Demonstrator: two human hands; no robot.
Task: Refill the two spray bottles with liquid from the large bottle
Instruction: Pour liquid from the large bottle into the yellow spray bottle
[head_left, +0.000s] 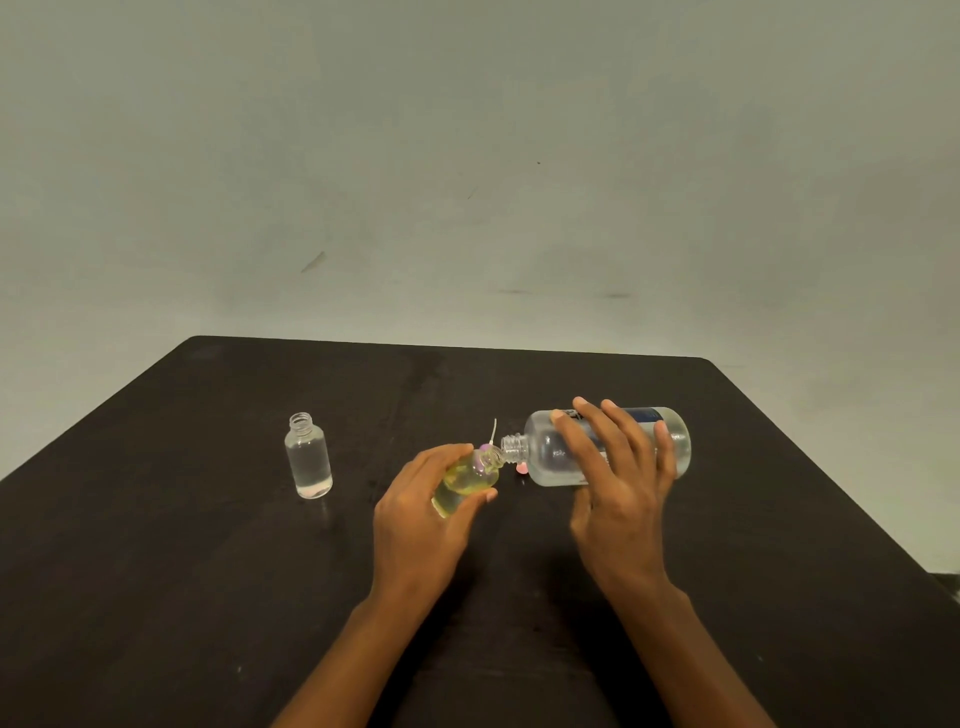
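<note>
My right hand (618, 467) grips the large clear bottle (675, 441), tipped on its side with its open neck pointing left. That neck touches the mouth of a small yellowish spray bottle (465, 480), which my left hand (421, 514) holds tilted toward it. A second small clear bottle (308, 455) stands upright and uncapped at the left, with clear liquid inside. Behind the two necks, a pinkish spray head with a thin white tube (492, 434) lies on the table, partly hidden.
Everything rests on a dark wooden table (208, 597) with rounded far corners. A small pink piece (521, 468) lies under the large bottle's neck. A plain pale wall rises behind the table.
</note>
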